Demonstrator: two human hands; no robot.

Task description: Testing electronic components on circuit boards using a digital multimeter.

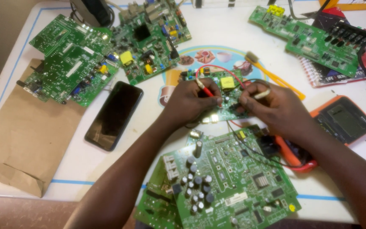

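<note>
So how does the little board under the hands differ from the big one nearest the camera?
The small circuit board is partly covered by both hands, left hand and right hand; the large circuit board lies untouched. The small one carries a yellow block; the large one, a cluster of upright cylinders. Both are green.

White table [234, 29] with thin blue lines filling the view, beige wall showing at top left, soft light shining evenly.

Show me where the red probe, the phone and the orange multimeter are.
red probe [207, 90], head view, on its red shaft in the left hand.
phone [114, 115], head view, middle of its dark screen.
orange multimeter [345, 120], head view, on its dark face right of the right hand.
</note>
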